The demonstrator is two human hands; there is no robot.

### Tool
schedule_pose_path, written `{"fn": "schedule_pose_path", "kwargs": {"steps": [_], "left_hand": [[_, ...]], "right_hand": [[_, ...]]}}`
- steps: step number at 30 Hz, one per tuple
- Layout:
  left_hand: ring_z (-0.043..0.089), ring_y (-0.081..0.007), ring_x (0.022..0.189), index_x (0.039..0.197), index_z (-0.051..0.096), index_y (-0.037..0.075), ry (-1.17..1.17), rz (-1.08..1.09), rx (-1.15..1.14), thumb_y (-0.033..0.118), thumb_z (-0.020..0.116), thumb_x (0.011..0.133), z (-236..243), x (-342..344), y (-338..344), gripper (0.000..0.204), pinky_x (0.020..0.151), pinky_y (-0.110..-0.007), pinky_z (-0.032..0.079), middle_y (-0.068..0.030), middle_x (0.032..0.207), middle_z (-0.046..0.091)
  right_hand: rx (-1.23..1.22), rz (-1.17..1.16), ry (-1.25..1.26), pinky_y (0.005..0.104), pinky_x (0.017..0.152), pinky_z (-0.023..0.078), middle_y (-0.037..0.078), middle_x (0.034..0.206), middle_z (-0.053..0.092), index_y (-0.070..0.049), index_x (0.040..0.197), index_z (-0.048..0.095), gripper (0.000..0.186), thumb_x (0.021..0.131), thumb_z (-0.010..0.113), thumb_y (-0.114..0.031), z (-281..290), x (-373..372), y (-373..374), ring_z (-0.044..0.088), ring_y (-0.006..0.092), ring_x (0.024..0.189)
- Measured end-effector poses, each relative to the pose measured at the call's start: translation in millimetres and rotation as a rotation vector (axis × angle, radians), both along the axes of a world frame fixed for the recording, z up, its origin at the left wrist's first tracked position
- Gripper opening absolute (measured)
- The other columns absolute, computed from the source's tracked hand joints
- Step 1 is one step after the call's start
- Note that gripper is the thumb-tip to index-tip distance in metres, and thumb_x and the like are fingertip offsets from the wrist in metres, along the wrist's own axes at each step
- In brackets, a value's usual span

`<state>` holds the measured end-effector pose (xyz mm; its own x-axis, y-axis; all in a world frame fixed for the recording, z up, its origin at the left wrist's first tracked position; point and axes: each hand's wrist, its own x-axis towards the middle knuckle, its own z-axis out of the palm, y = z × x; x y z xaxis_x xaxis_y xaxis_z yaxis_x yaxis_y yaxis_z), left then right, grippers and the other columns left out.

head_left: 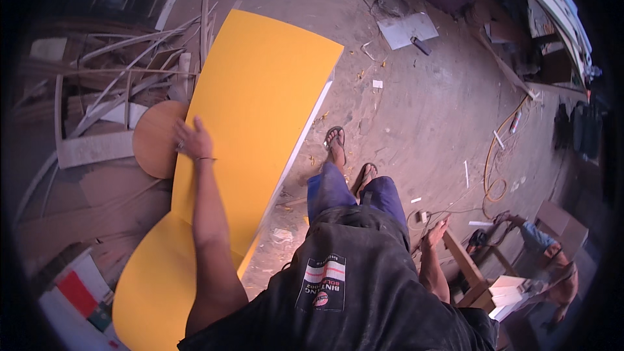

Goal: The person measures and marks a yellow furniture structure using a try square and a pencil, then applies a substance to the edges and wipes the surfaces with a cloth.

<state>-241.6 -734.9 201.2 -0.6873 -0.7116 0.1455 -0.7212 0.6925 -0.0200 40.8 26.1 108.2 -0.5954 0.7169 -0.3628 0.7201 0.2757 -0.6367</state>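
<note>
A long, bright yellow panel (260, 84) stretches from the far middle toward me on my left. A second yellow piece (153, 279) with a rounded outline adjoins its near end. My left hand (194, 140) is over the panel's left edge, fingers apart and slightly blurred; whether it presses on the surface I cannot tell. Just left of those fingers lies a round brown wooden disc (158, 140), partly behind the panel. On the other side of my body, my right hand (435, 233) hangs with its fingers stretched out, holding nothing, nearest to a wooden frame (463, 257).
Wood strips and offcuts (123, 78) are heaped left of the panel. White sheets (408, 29) lie on the dusty floor ahead. An orange hose (489, 162) curls across the right side. At lower right another person (559, 273) bends beside the frame.
</note>
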Motion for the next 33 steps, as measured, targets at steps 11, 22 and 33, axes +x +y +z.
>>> {"fn": "schedule_pose_path", "kwargs": {"steps": [11, 22, 33], "left_hand": [[0.052, -0.0322, 0.138, 0.143, 0.058, 0.013, -0.15, -1.363, 1.024, 0.035, 0.074, 0.088, 5.3, 83.8, 404.3, 0.061, 0.114, -0.043, 0.042, -0.0133, 0.144, 0.061], [0.021, -0.0409, 0.155, 0.162, 0.024, 0.004, -0.042, 0.571, 0.058, 0.063, 0.035, 0.105, -2.5, 309.2, 54.2, 0.083, 0.123, -0.06, 0.021, -0.0198, 0.168, 0.023], [0.068, -0.0329, 0.11, 0.129, 0.069, 0.01, -0.227, -1.133, 0.744, 0.045, 0.059, 0.099, -8.9, 123.0, 322.9, 0.048, 0.095, -0.042, 0.052, -0.0187, 0.116, 0.073]], "right_hand": [[-0.201, 0.276, 0.187, 0.0442, 0.109, 0.041, 0.024, 0.157, 0.038, -0.01, 0.164, 0.022, 0.064, 0.11, 0.035, -0.043, 31.7, -151.9, 38.6, 0.042, 0.0341, 0.141], [-0.062, 0.215, 0.059, 0.0457, 0.121, 0.028, 0.025, 0.161, 0.036, 0.001, 0.159, 0.029, 0.063, 0.108, 0.037, -0.035, -30.4, 21.8, 163.8, 0.035, 0.0376, 0.149], [-0.072, 0.293, -0.002, 0.044, 0.119, 0.033, 0.028, 0.157, 0.04, -0.001, 0.158, 0.032, 0.061, 0.108, 0.036, -0.036, -42.0, 88.9, 143.0, 0.04, 0.0394, 0.146]]}}
